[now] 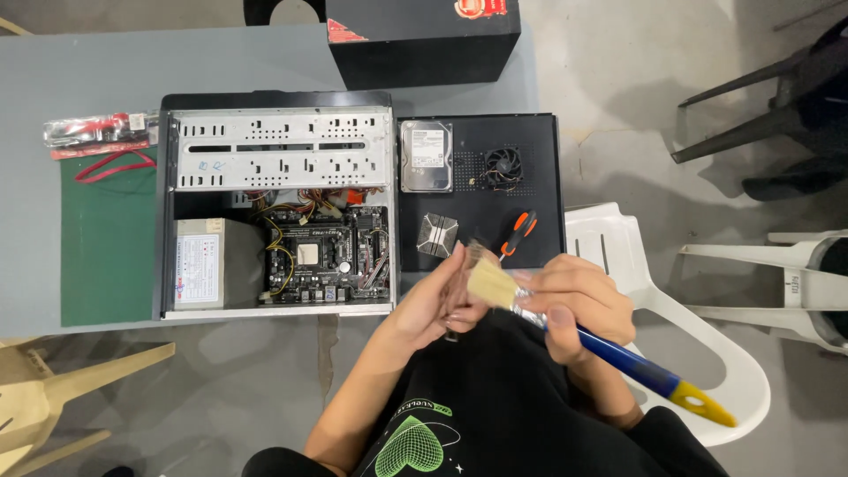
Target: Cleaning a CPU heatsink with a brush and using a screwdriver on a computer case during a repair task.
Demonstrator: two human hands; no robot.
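Right hand (574, 305) closed around paintbrush (565, 322).

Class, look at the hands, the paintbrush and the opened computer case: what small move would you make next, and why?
Probably carry the paintbrush left over the motherboard in the open case. The right hand grips its blue handle, the left hand fingers the bristles, and both hover short of the table; the board lies exposed, the heatsink and fan set aside.

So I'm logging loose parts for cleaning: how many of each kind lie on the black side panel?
Hard drive: 1
Cooling fan: 1
Heatsink: 1
Orange-handled tool: 1
Total: 4
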